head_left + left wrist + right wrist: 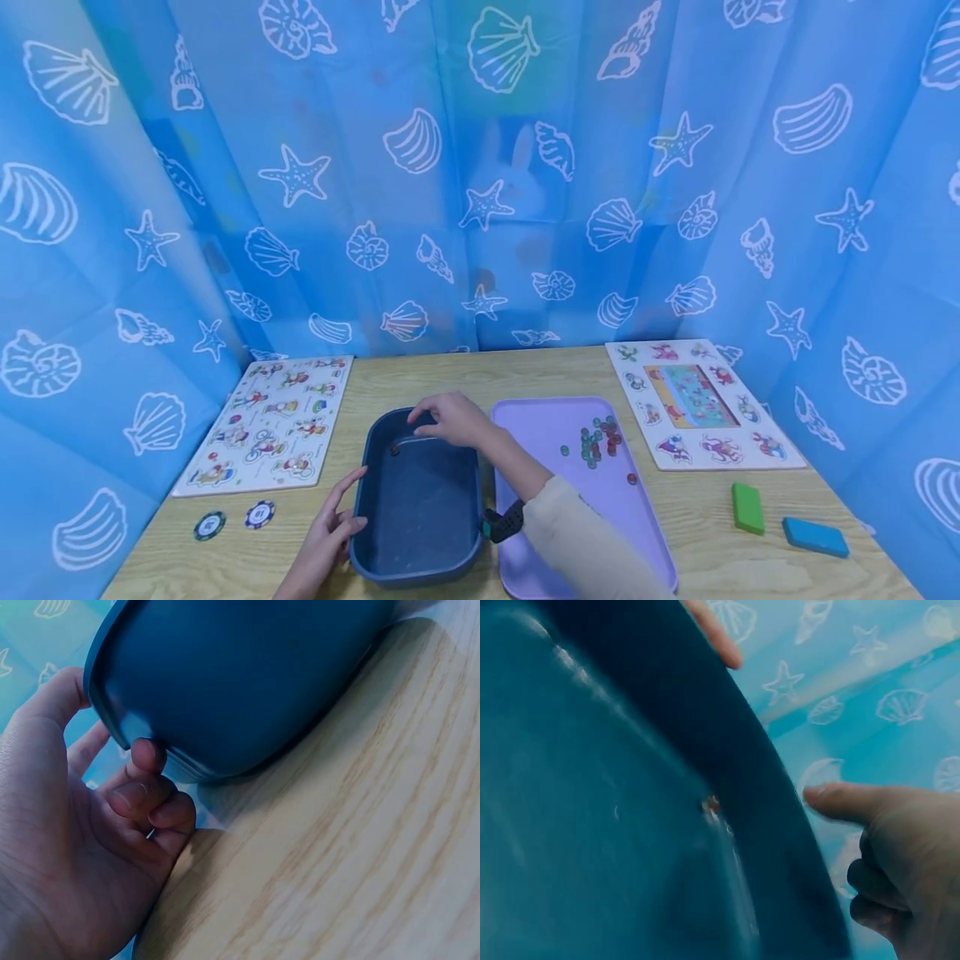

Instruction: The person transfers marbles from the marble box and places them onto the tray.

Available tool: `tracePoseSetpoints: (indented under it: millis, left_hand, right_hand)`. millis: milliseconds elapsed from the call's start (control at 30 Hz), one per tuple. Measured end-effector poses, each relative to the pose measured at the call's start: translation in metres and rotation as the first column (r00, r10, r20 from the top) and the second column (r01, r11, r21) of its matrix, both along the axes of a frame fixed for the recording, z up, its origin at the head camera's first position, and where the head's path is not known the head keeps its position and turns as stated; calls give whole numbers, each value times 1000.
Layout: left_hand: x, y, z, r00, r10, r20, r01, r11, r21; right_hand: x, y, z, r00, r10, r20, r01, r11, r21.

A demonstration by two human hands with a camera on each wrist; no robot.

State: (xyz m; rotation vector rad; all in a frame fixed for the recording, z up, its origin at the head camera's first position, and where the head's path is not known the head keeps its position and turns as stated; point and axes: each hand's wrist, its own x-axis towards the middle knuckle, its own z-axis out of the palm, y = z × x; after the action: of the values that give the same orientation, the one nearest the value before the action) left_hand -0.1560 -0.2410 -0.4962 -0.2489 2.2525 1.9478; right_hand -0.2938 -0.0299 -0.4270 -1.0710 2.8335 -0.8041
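A dark blue basin (420,500) stands mid-table in the head view, with one small reddish-brown bead (394,450) near its far left corner. The bead (711,803) also appears against the wall in the right wrist view. My left hand (328,533) holds the basin's left rim, its thumb and index finger at the edge; the other fingers curl below in the left wrist view. Over the far end hovers my right hand (452,418), thumb and index finger spread apart, nothing visible between them. Right of the basin lies a purple tray (540,433) with green and red beads (592,442).
Picture boards flank the table: the left board (262,425) and the right board (705,404). Two poker chips (235,520) lie at front left. A green block (747,508) and a blue block (815,537) are at front right. A patterned curtain (480,183) hangs behind.
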Motion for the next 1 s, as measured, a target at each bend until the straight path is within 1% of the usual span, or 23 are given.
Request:
tracePoseSetpoints:
  millis: [100, 200, 333, 433, 533, 667, 867, 900, 1000]
  left_hand:
    - [0, -1, -1, 1000, -6, -6, 6, 1000, 2]
    - [0, -1, -1, 1000, -13, -13, 13, 1000, 7]
    - [-1, -1, -1, 999, -31, -25, 32, 999, 14]
    - [-2, 0, 0, 998, -48, -30, 49, 999, 20]
    - [-3, 0, 2, 998, -53, -33, 54, 999, 9]
    - [-4, -1, 4, 998, -44, -39, 44, 999, -4]
    - [-3, -2, 1, 996, -60, -59, 61, 998, 14]
    - [-2, -2, 0, 996, -60, -60, 61, 998, 19]
    - [0, -3, -1, 998, -45, -51, 46, 999, 9]
  right_hand:
    - [-5, -18, -8, 1000, -3, 14, 2, 999, 45]
    - [-8, -29, -17, 999, -2, 45, -2, 997, 76]
    - [-10, -37, -29, 997, -21, 70, 13, 994, 111]
    - [-10, -39, -34, 996, -50, 74, 39, 989, 139]
    - [-10, -40, -35, 996, -61, 71, 50, 987, 154]
    - [-11, -42, -35, 997, -52, 61, 41, 985, 169]
    - [-10, -43, -35, 998, -35, 48, 24, 978, 209]
    - [-10, -43, -35, 999, -24, 40, 15, 978, 206]
    - [-8, -39, -28, 1000, 20, 13, -22, 988, 152]
